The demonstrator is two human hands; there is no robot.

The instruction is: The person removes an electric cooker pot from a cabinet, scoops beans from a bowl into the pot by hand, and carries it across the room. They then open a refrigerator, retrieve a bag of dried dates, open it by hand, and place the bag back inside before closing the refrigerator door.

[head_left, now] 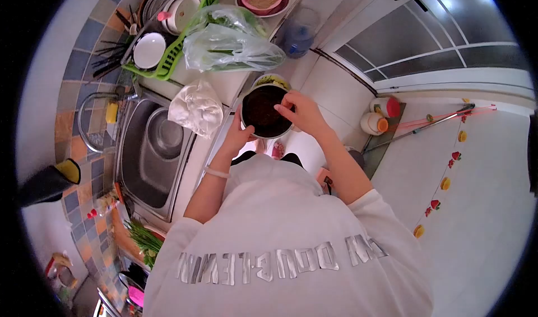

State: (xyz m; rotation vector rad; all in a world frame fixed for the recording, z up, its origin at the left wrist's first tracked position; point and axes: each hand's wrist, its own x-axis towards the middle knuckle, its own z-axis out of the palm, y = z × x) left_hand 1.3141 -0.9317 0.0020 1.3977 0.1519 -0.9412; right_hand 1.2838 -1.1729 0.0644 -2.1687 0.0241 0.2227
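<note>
A round pot point(268, 134) with a light rim and a dark inside is in front of my body, beside the counter edge. My left hand point(237, 135) grips its left side, thumb over the rim. My right hand point(302, 113) is at the pot's right rim, its fingers bent together over the opening. Whether anything small is between those fingers is hidden. The dark contents at the bottom of the pot are too dim to make out. Behind the pot shows a yellow patterned thing point(273, 81), partly covered.
To the left are a steel sink point(147, 165), a crumpled white cloth bag point(196, 108) and a clear plastic bag of greens point(230, 42). A green dish rack point(168, 62) stands behind them. A blue water jug point(298, 39) is on the floor; a glazed door point(426, 31) is at right.
</note>
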